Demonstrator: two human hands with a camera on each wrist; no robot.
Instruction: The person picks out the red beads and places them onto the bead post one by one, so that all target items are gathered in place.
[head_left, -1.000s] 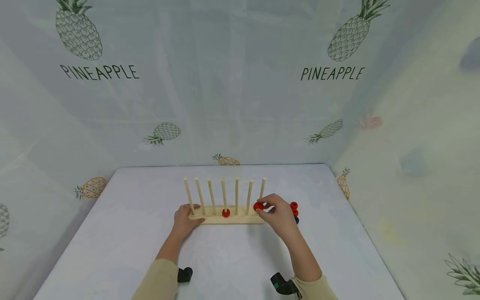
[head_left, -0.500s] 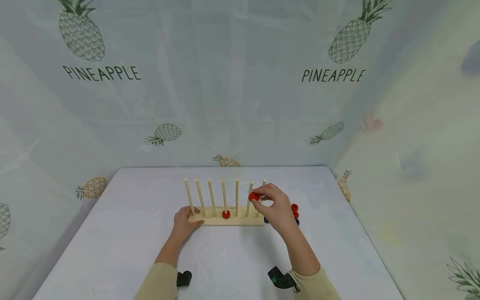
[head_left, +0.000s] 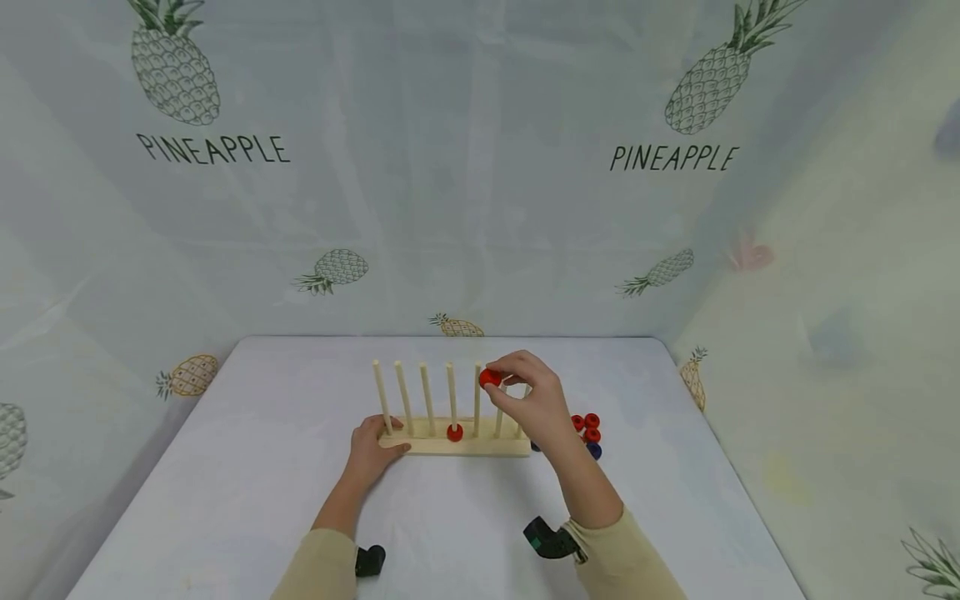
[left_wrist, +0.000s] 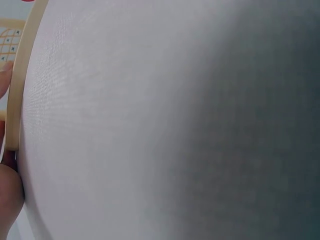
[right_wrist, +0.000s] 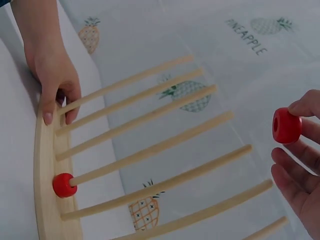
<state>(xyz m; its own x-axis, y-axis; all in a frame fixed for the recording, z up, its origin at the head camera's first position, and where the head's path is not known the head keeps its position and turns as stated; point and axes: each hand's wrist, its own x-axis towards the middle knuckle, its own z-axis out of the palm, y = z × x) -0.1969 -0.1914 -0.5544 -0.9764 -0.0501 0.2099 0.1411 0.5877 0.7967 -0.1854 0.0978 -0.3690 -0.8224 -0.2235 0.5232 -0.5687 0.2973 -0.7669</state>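
A pale wooden peg stand (head_left: 468, 447) with several upright rods in a row sits mid-table. On its middle rod, down at the base, is one red bead (head_left: 454, 433). My left hand (head_left: 367, 452) grips the stand's left end, thumb on the front edge; the left wrist view catches only part of the wooden base (left_wrist: 17, 85) and fingers. Between thumb and fingertips, my right hand (head_left: 534, 402) pinches another red bead (head_left: 489, 379) near the rod tops, just right of the fifth rod. In the right wrist view the held bead (right_wrist: 287, 126) shows its hole facing the rods, apart from them.
Several loose red beads (head_left: 592, 421) and a dark blue bead (head_left: 594, 451) lie beyond the stand's right end. Another dark bead (head_left: 535, 446) is mostly hidden beside that end. A white cloth covers the table (head_left: 247, 467); a pineapple-print curtain (head_left: 480, 192) hangs behind.
My right hand has lifted the red bead from low at the stand's right end and carried it up and left. The left hand keeps its hold on the stand.
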